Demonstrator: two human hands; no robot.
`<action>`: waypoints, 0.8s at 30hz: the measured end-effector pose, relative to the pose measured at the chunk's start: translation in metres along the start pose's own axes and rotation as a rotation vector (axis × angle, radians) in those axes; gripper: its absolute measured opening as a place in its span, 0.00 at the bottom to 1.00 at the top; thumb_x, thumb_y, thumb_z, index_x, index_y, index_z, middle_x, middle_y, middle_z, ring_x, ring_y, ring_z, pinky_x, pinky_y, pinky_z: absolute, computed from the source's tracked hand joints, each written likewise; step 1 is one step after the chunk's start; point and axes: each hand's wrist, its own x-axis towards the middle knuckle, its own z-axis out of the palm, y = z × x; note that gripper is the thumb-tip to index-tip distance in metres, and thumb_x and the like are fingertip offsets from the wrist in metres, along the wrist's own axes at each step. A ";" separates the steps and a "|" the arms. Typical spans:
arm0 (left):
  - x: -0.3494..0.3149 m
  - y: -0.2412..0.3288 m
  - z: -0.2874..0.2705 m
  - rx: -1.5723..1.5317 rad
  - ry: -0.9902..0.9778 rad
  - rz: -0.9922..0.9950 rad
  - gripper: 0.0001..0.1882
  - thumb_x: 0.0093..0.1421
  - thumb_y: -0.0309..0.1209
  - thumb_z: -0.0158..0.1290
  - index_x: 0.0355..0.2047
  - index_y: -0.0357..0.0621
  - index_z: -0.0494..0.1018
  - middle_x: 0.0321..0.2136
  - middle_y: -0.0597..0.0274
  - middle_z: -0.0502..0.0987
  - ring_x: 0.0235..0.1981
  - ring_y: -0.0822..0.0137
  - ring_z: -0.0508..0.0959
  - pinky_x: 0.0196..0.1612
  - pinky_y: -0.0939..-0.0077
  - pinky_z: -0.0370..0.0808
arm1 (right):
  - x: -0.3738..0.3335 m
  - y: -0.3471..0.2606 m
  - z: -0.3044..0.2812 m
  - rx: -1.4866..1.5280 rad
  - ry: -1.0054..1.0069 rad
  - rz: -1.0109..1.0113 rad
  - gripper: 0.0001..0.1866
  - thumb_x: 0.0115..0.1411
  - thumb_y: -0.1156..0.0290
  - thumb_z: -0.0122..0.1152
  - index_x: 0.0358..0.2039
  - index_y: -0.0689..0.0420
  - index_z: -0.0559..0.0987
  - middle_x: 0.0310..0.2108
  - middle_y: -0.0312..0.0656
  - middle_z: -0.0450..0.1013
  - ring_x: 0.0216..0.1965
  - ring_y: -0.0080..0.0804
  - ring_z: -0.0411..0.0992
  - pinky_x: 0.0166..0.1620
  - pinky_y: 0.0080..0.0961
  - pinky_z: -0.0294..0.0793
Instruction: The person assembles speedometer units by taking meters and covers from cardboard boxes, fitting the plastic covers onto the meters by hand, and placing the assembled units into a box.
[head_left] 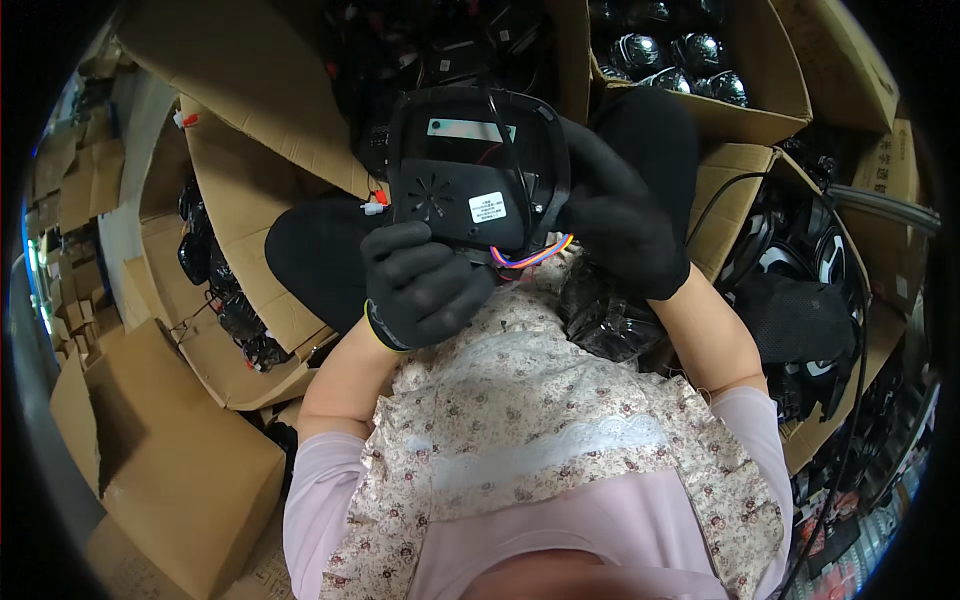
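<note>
In front of my lap a black plastic electronic unit (455, 215) is held up. It has a rounded frame, a slotted speaker grille and a white label. A silvery strip (470, 129) lies in its upper recess, and a black cable crosses that recess. My left hand (420, 285), in a black glove, is closed around its lower left corner. My right hand (625, 215), also black-gloved, grips its right edge with bent fingers; some fingertips are hidden. A bundle of coloured wires (530, 257) loops along the bottom edge between the hands. Small red and white connectors (374, 204) stick out at the left.
Open cardboard boxes surround me. One at the back right holds shiny wrapped round parts (668, 62); another at the right holds black-and-white parts (795, 265). Wrapped black pieces (245, 320) fill a left box. A crumpled black plastic-wrapped item (610, 320) rests on my apron (520, 400).
</note>
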 end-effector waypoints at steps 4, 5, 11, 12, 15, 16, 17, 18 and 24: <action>0.002 -0.005 0.006 -0.028 -0.005 0.014 0.17 0.43 0.30 0.68 0.32 0.66 0.78 0.33 0.79 0.72 0.42 0.70 0.74 0.52 0.64 0.75 | 0.000 -0.007 0.008 0.016 0.026 0.022 0.44 0.60 0.65 0.68 0.72 0.61 0.58 0.66 0.47 0.66 0.66 0.38 0.65 0.66 0.35 0.65; 0.003 -0.004 0.007 -0.047 0.009 0.026 0.16 0.43 0.30 0.68 0.32 0.66 0.77 0.32 0.80 0.72 0.42 0.71 0.75 0.51 0.64 0.75 | 0.002 -0.007 0.012 -0.156 0.048 -0.006 0.44 0.59 0.65 0.68 0.72 0.61 0.58 0.65 0.47 0.66 0.65 0.37 0.66 0.66 0.35 0.66; 0.009 0.004 0.008 -0.015 0.045 -0.016 0.18 0.42 0.38 0.74 0.33 0.67 0.79 0.39 0.77 0.74 0.45 0.67 0.74 0.54 0.59 0.72 | 0.007 -0.004 0.019 -0.122 0.168 0.077 0.43 0.57 0.69 0.65 0.71 0.61 0.59 0.61 0.45 0.69 0.61 0.34 0.69 0.63 0.33 0.69; 0.009 0.002 0.007 -0.014 0.095 -0.070 0.24 0.44 0.42 0.75 0.41 0.60 0.79 0.44 0.69 0.73 0.47 0.63 0.73 0.59 0.56 0.70 | 0.007 -0.004 0.019 -0.091 0.174 0.045 0.43 0.57 0.69 0.65 0.71 0.61 0.59 0.61 0.45 0.70 0.61 0.34 0.69 0.63 0.33 0.70; 0.012 -0.014 0.007 -0.028 0.141 -0.356 0.40 0.47 0.42 0.74 0.57 0.41 0.69 0.54 0.48 0.71 0.55 0.51 0.73 0.62 0.53 0.69 | 0.006 -0.003 0.017 -0.078 0.175 0.004 0.41 0.60 0.66 0.61 0.71 0.63 0.59 0.62 0.47 0.69 0.61 0.34 0.70 0.64 0.32 0.69; 0.013 -0.021 0.007 -0.012 0.126 -0.420 0.44 0.49 0.41 0.74 0.61 0.35 0.65 0.57 0.42 0.70 0.58 0.47 0.72 0.62 0.53 0.70 | 0.006 -0.002 0.017 -0.068 0.162 -0.008 0.40 0.61 0.64 0.59 0.70 0.64 0.59 0.63 0.48 0.68 0.61 0.34 0.70 0.64 0.31 0.69; 0.016 -0.030 0.009 0.006 0.116 -0.401 0.47 0.48 0.48 0.72 0.63 0.37 0.66 0.61 0.45 0.69 0.62 0.45 0.68 0.67 0.49 0.60 | 0.007 -0.002 0.017 0.039 0.134 0.018 0.41 0.59 0.67 0.61 0.71 0.62 0.59 0.64 0.47 0.68 0.63 0.34 0.69 0.65 0.32 0.68; 0.018 -0.035 0.007 -0.059 0.104 -0.397 0.43 0.48 0.44 0.71 0.61 0.40 0.68 0.61 0.44 0.68 0.61 0.44 0.68 0.64 0.51 0.64 | 0.006 -0.001 0.018 0.024 0.106 0.030 0.40 0.60 0.66 0.60 0.71 0.62 0.59 0.64 0.47 0.68 0.63 0.35 0.69 0.65 0.32 0.68; 0.037 -0.042 -0.004 -0.046 -0.047 -0.182 0.29 0.49 0.36 0.67 0.55 0.55 0.77 0.60 0.54 0.75 0.64 0.46 0.68 0.66 0.49 0.62 | -0.001 0.002 0.019 0.138 0.028 0.105 0.36 0.64 0.67 0.54 0.71 0.62 0.59 0.63 0.47 0.68 0.62 0.35 0.69 0.65 0.32 0.68</action>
